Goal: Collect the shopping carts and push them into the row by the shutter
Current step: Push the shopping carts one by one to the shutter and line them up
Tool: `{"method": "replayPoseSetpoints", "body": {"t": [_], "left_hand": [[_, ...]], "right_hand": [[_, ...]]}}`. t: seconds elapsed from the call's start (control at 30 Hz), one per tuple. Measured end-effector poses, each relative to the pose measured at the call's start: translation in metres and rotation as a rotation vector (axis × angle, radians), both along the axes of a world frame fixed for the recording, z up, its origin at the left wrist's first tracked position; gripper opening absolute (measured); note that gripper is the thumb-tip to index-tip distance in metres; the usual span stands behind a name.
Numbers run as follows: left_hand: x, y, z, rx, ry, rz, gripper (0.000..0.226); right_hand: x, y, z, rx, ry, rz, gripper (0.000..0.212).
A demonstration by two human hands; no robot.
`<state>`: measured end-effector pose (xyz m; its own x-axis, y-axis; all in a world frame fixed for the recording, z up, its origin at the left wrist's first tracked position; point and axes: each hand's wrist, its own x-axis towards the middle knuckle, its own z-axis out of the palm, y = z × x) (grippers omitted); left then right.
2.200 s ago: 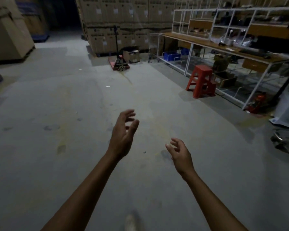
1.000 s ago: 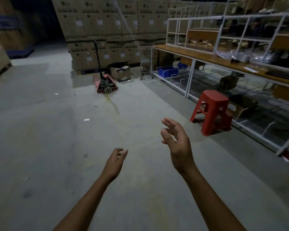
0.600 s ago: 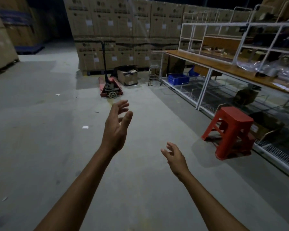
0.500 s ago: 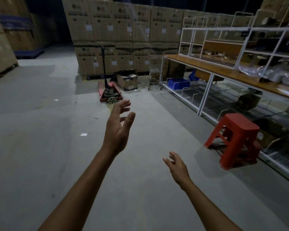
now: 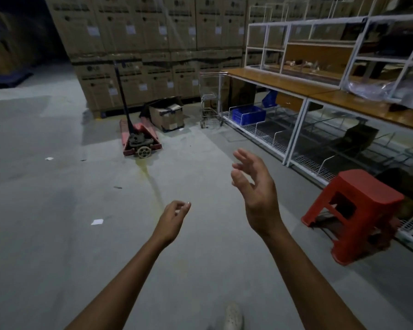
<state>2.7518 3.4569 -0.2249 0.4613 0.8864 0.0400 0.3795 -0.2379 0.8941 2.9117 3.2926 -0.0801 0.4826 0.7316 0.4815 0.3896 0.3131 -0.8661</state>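
A single shopping cart (image 5: 210,98) is standing on the concrete floor (image 5: 57,210) at its far side, in the corner where the end of the white shelving rack (image 5: 293,129) is meeting the wall of stacked cartons (image 5: 141,44). It is lying well ahead of both hands, roughly between their lines. The right hand (image 5: 255,186) is reaching further forward with fingers spread and relaxed, so it is the nearer one. The left hand (image 5: 174,217) is hanging lower with fingers loosely curled. Both are gripping nothing. The cart's long axis is seemingly running away from the camera, along the rack's line, but the dim light is hiding which end is carrying the handle. The path to it is passing between a red pallet jack (image 5: 138,139) with an open cardboard box (image 5: 167,114) on the left and a red stool (image 5: 353,210) on the right. No shutter or cart row is showing here, so the walk to the cart is likely coming first
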Motion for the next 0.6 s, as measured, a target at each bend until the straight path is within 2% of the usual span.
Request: {"method": "replayPoseSetpoints", "body": {"t": [0.13, 0.27, 0.4, 0.6], "left_hand": [[0.06, 0.092, -0.036, -0.103, 0.102, -0.006, 0.042], [0.124, 0.183, -0.031, -0.134, 0.139, 0.014, 0.039], [0.178, 0.262, 0.01, -0.034, 0.022, 0.062, 0.045], [0.221, 0.355, 0.108, 0.253, -0.253, 0.025, 0.067]], "right_hand": [[0.06, 0.087, 0.005, 0.056, -0.039, 0.012, 0.065], [0.128, 0.189, 0.001, 0.012, 0.003, 0.018, 0.064], [0.192, 0.294, -0.021, -0.106, 0.075, 0.01, 0.062], [0.266, 0.447, -0.103, -0.368, 0.203, -0.015, 0.066]]}}
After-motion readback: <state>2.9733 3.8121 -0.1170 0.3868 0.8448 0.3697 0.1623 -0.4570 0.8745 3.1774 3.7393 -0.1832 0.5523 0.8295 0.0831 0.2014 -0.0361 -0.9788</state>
